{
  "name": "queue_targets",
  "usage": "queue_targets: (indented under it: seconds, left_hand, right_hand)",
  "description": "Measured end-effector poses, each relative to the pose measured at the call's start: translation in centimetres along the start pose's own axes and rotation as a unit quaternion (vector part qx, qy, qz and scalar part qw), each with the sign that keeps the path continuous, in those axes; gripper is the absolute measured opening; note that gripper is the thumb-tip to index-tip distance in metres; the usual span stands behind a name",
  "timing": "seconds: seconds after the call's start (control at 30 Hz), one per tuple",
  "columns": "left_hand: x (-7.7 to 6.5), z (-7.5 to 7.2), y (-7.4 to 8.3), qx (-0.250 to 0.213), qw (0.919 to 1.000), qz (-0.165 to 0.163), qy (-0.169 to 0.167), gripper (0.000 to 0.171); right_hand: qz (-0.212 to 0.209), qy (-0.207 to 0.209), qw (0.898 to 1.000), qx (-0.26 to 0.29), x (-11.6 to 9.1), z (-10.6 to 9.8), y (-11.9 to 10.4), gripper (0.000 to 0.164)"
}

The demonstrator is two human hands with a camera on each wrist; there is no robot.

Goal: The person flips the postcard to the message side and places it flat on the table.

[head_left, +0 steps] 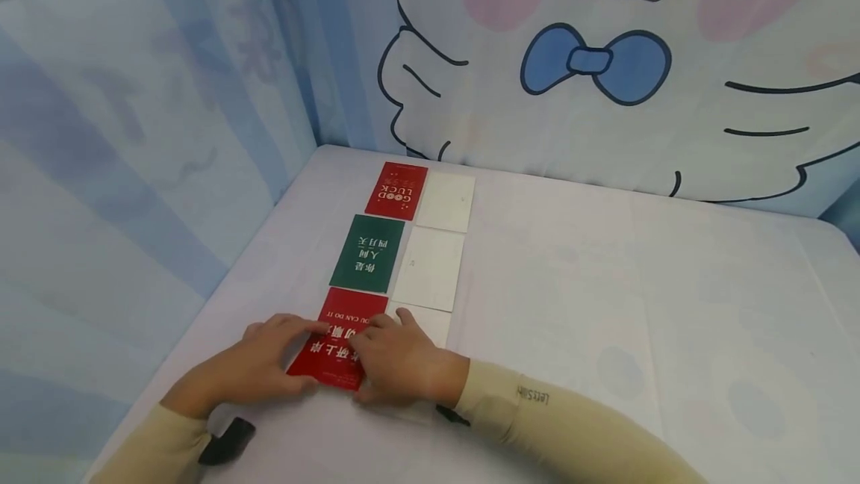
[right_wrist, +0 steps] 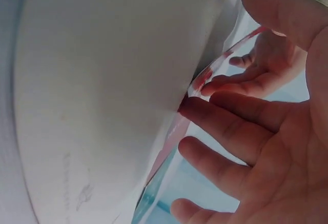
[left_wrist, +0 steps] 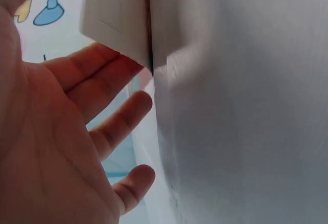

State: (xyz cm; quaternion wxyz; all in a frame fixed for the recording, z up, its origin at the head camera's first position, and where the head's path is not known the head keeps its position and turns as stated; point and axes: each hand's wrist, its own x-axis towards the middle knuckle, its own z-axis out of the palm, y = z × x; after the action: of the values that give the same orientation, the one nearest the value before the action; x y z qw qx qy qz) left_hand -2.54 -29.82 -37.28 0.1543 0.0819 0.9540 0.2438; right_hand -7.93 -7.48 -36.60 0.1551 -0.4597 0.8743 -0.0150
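A red card [head_left: 332,353] with white lettering lies on the white table between both hands. At its left side, my left hand [head_left: 258,364] has its index fingertip on the card and its thumb by the near edge. My right hand [head_left: 403,357] touches the card's right side with its fingertips, covering part of the lettering and of a white card [head_left: 430,320]. Fairly straight fingers show on the left hand [left_wrist: 77,101] in the left wrist view, near the corner of a pale panel [left_wrist: 115,21]. Spread fingers show on the right hand [right_wrist: 266,142] in the right wrist view.
Beyond the red card, a green card [head_left: 367,254] and another red card [head_left: 396,191] continue the column. White cards [head_left: 430,267] lie beside them on the right. The white table [head_left: 605,334] extends rightward, with patterned curtains [head_left: 591,118] at the back and left.
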Motion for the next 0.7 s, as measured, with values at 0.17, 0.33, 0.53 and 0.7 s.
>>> queue_targets:
  seconds: [0.17,0.33,0.53,0.7]
  left_hand:
    - [0.0,-0.2,-0.2,-0.029,0.9995,-0.008,-0.009,0.094]
    - [0.1,-0.1,-0.5,-0.055,0.998,-0.028,-0.011,0.105]
    - [0.3,-0.4,-0.5,-0.019,0.9995,-0.018,0.019,0.087]
    - [0.5,-0.9,-0.1,-0.029,0.9972,0.005,0.069,0.072]
  right_hand:
    - [-0.009,0.008,1.0,0.027,0.2,-0.3,0.6,0.062]
    - [-0.015,0.038,0.998,0.046,0.4,-0.5,1.1,0.044]
    - [-0.02,0.087,0.994,0.061,0.6,-0.7,1.6,0.042]
    - [-0.009,0.127,0.988,0.09,0.7,-1.1,1.9,0.043]
